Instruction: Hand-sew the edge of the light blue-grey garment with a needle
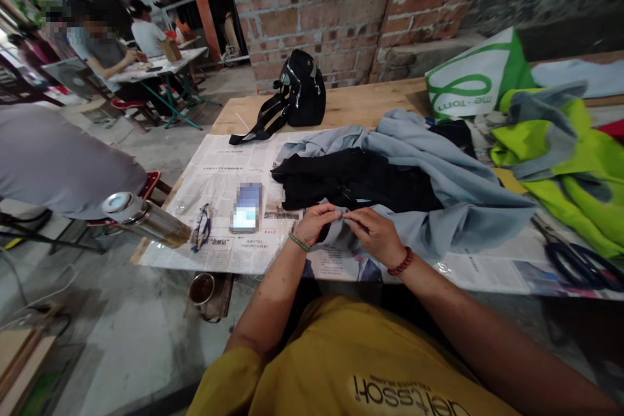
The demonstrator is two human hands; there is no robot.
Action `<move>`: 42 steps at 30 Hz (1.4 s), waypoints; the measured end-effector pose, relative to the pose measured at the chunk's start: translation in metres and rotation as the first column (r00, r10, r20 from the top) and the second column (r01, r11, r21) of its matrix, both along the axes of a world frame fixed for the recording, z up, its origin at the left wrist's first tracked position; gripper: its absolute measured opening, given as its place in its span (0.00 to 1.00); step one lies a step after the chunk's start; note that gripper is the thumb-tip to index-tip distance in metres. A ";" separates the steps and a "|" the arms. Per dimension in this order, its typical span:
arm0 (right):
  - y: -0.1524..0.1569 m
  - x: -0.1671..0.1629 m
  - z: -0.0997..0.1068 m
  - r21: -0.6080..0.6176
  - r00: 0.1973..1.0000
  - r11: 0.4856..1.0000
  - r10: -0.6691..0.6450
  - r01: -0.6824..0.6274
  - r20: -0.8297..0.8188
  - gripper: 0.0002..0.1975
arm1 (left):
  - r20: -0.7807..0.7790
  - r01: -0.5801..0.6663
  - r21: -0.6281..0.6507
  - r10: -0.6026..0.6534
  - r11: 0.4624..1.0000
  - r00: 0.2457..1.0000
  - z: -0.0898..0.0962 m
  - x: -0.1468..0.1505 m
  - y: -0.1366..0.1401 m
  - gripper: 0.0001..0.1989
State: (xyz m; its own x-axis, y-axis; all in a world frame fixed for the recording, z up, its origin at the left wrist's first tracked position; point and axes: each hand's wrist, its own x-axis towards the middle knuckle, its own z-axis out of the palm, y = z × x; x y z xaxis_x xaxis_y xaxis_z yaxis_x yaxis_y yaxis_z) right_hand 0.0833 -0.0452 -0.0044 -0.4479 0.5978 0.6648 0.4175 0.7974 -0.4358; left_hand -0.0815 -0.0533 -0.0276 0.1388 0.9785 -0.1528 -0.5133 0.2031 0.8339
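Note:
My left hand (316, 223) pinches the edge of a grey cloth (487, 208) between thumb and fingers, close to the table's front edge. Beside it, my right hand (374, 231) is closed in a pinch, its fingertips almost meeting the left ones at the cloth. Whatever lies between the right fingertips is too small to make out. A folded black garment (336, 175) rests on the grey cloth just beyond both hands. The grey cloth spreads in loose folds behind and to the right, and part of it hangs below my fingers.
Newspaper under clear plastic (214, 162) covers the table. Leftward are a phone (247, 208), glasses (201, 227) and a steel flask (146, 218). A black bag (305, 88) stands behind. Scissors (575, 257), yellow-green clothing (570, 162) and a white-green bag (480, 78) lie right. People sit leftward.

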 end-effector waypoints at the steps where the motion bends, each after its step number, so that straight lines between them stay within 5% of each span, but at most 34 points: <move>1: 0.000 -0.001 0.000 -0.011 1.000 1.000 -0.008 0.008 -0.014 0.08 | 0.002 0.000 0.003 0.000 1.000 1.000 0.000 0.000 0.000 0.14; 14: 0.008 -0.001 -0.012 0.064 0.994 0.992 -0.106 0.107 -0.024 0.07 | 0.001 0.018 0.019 -0.018 1.000 1.000 -0.003 -0.001 0.001 0.14; 25: 0.003 -0.002 0.009 0.159 0.999 0.987 -0.038 0.035 0.015 0.08 | -0.099 -0.037 0.051 0.042 0.998 0.994 0.002 0.001 0.002 0.15; 32: 0.003 0.000 0.025 0.096 0.999 0.994 -0.051 0.052 -0.010 0.08 | -0.145 -0.076 0.016 0.077 0.997 0.986 -0.001 -0.001 0.005 0.14; 35: 0.004 -0.001 0.039 -0.074 0.998 0.997 -0.012 0.007 -0.068 0.08 | -0.162 0.023 -0.020 -0.026 1.000 0.986 0.000 -0.001 0.003 0.14; 38: 0.002 -0.004 0.048 -0.406 0.963 0.906 0.007 -0.120 -0.268 0.10 | -0.140 0.058 -0.036 -0.062 0.998 0.988 0.003 -0.001 0.000 0.15; 42: -0.006 -0.013 0.053 -0.670 0.830 0.577 0.024 -0.467 -0.558 0.13 | -0.106 0.059 0.019 -0.057 0.998 0.993 0.003 -0.002 0.000 0.16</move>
State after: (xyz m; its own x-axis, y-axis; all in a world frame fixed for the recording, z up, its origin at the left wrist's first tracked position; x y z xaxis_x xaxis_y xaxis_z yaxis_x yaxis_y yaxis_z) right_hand 0.0705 -0.0511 0.0485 -0.4474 0.8771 0.1745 -0.1592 0.1139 -0.9807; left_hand -0.0837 -0.0536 -0.0241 0.1798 0.9725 -0.1478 -0.4098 0.2107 0.8875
